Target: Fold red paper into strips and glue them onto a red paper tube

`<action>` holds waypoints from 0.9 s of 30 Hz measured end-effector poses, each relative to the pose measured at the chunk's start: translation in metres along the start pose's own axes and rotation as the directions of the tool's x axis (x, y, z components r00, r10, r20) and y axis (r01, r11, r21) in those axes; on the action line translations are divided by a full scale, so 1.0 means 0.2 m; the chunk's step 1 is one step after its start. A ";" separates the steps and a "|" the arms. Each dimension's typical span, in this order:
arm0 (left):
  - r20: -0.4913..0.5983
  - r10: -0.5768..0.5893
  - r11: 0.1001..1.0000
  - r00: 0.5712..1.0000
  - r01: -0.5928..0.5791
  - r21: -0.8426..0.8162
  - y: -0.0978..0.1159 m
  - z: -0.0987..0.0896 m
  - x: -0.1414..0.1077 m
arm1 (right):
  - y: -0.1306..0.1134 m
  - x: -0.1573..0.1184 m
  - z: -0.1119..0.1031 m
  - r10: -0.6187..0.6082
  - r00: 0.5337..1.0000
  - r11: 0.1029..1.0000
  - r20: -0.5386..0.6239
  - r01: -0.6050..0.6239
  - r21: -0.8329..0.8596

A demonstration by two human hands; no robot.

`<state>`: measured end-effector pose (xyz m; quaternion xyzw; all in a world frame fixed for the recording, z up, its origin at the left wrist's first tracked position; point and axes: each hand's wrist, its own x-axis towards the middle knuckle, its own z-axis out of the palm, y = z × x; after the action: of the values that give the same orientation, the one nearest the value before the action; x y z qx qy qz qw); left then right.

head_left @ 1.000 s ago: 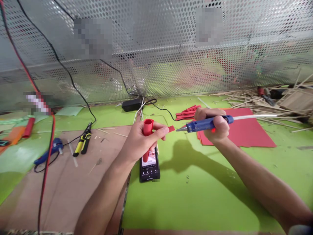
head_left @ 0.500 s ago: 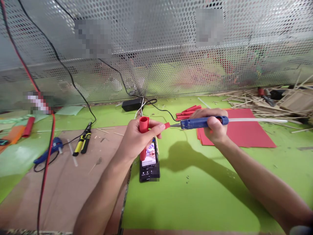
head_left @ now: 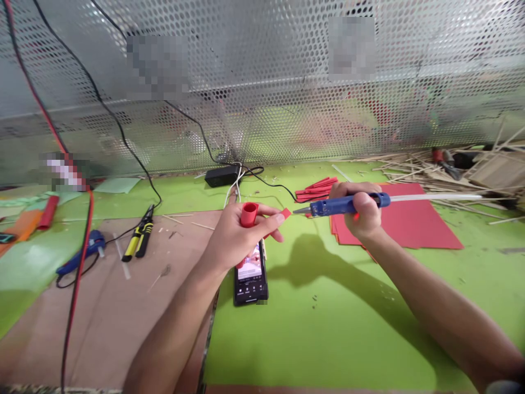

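My left hand (head_left: 238, 235) is closed around a red paper tube (head_left: 249, 215) that stands nearly upright in it. Between thumb and finger the same hand pinches a small red paper strip (head_left: 286, 213) by its end. My right hand (head_left: 363, 210) grips a blue hot glue gun (head_left: 334, 206), its nozzle pointing left, a short way from the strip's tip. A clear glue stick (head_left: 435, 197) juts from the gun's back end. Below my left hand lies a phone (head_left: 251, 284) with a lit screen, partly covered by the hand and tube.
Behind my right hand are red paper sheets (head_left: 430, 224) and a pile of red strips (head_left: 314, 189). Thin wooden sticks (head_left: 406, 167) lie at the back right. Pliers (head_left: 139, 235) and a second blue glue gun (head_left: 84, 253) rest on the left. A red-black cable (head_left: 77, 262) hangs in front.
The glue gun has drawn slightly right, so its nozzle is now apart from the strip. My left hand has shifted a little right and down, tilting the strip upward.
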<state>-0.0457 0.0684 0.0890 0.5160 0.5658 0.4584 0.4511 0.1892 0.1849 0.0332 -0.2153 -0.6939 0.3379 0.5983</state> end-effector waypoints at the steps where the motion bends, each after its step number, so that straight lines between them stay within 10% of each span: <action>1: -0.002 -0.007 1.000 1.000 0.007 -0.005 0.00 0.00 0.00 | 0.00 0.00 0.00 0.001 1.000 1.000 0.001 -0.001 0.012; 15: -0.004 -0.001 1.000 1.000 0.001 -0.016 0.00 0.01 0.01 | 0.02 -0.02 0.01 0.128 0.992 0.985 -0.013 -0.126 0.116; 21: -0.062 0.040 0.999 0.997 -0.041 -0.019 -0.02 0.01 0.03 | -0.03 0.00 0.06 0.489 0.867 0.797 0.092 -0.487 0.358; 27: -0.126 0.065 0.997 0.990 -0.071 -0.038 -0.06 -0.04 0.07 | -0.07 0.04 0.08 0.553 0.813 0.714 0.184 -0.576 0.398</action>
<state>-0.0557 0.0821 0.0770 0.4959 0.5651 0.5165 0.4099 0.1738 0.1773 0.0472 -0.2686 -0.5163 0.6557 0.4810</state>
